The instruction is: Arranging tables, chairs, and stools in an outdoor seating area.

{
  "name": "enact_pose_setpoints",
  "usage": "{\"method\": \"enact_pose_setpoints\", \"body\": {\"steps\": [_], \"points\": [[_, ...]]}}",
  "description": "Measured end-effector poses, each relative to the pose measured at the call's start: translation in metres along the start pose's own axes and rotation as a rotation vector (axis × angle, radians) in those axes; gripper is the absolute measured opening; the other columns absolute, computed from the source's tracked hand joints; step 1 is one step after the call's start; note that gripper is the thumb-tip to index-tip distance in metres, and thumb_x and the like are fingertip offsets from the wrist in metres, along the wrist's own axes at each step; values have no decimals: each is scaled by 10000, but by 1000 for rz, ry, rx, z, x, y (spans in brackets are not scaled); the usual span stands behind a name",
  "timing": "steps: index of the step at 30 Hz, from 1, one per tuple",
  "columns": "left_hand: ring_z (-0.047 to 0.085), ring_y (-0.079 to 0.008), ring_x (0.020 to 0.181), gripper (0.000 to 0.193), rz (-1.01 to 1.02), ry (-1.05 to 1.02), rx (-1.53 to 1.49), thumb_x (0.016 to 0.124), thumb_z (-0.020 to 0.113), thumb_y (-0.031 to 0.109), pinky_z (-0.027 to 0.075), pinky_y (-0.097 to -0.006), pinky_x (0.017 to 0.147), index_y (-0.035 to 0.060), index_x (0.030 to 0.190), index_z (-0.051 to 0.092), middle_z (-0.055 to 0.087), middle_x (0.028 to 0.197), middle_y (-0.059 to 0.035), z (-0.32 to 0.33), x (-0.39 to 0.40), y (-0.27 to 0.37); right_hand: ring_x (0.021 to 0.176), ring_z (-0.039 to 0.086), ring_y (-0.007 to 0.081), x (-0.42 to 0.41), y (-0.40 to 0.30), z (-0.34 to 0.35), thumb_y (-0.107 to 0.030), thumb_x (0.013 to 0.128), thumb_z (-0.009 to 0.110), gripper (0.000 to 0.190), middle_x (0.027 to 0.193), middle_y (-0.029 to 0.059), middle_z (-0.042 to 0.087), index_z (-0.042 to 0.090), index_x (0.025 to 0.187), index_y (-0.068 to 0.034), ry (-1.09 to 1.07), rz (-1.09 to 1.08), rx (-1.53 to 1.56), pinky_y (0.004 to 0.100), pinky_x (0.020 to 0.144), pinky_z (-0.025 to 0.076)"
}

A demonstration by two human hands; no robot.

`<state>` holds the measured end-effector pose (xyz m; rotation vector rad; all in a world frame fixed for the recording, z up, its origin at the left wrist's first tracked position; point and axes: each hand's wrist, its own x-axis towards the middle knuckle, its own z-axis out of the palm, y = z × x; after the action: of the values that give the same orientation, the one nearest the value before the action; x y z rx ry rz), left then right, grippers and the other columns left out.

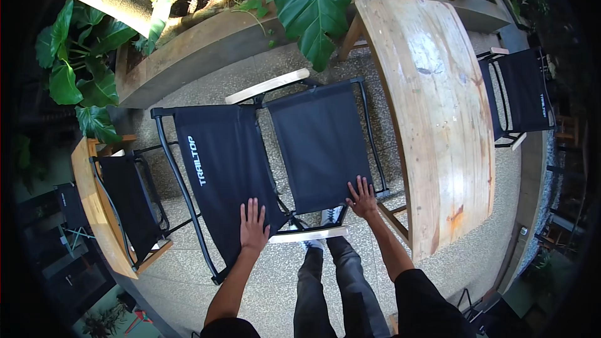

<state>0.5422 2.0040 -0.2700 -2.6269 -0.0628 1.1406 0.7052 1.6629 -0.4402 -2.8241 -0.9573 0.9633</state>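
A folding camp chair with black fabric and a dark metal frame stands before me, turned sideways. My left hand (pixel 253 226) lies flat, fingers spread, against its backrest (pixel 220 150), which bears the Trailtop maker's name. My right hand (pixel 362 197) rests on the near front corner of the fabric seat (pixel 321 145), fingers apart. Between my forearms runs the near wooden armrest (pixel 307 234). The far wooden armrest (pixel 267 86) is on the opposite side. Neither hand grasps anything.
A wooden table (pixel 441 126) stands close to the right, with another black chair (pixel 521 91) beyond it. To the left are a black chair (pixel 129 206) and a wooden table (pixel 89 206). A concrete planter (pixel 202 58) with a large overhanging leaf (pixel 312 7) borders the far side.
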Motion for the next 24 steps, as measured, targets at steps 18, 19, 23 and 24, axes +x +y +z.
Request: {"method": "enact_pose_setpoints", "body": {"steps": [18,19,23,24], "points": [[196,-422,1429,639,-657,922,-455,942,560,277,227,-511,1143,258,1516,280,179,1539,-279,-175,45,-201,1010,646,304,-70,-95,-45,-200,902,595,448,1108,192,623,468,1254,46,-381,806,1857,436,766,612],[223,-438,1412,681,-731,915,-644,938,582,253,279,-516,1119,284,1528,243,176,1535,-281,-173,49,-207,1010,646,304,-69,-101,-49,-200,902,595,448,1108,192,623,468,1254,46,-388,805,1860,436,766,612],[584,-333,924,686,-760,791,-1009,946,570,135,479,-453,817,274,1530,238,540,1077,-154,-167,61,-222,923,674,308,-68,-99,-47,-117,892,539,293,1023,167,659,530,1139,42,-275,838,1707,451,750,608],[584,-333,924,686,-762,787,-1008,946,570,135,479,-453,817,274,1530,238,540,1077,-154,-163,61,-226,935,659,311,-68,-101,-47,-113,877,557,274,1018,168,644,548,1111,31,-264,854,1717,456,754,596]]}}
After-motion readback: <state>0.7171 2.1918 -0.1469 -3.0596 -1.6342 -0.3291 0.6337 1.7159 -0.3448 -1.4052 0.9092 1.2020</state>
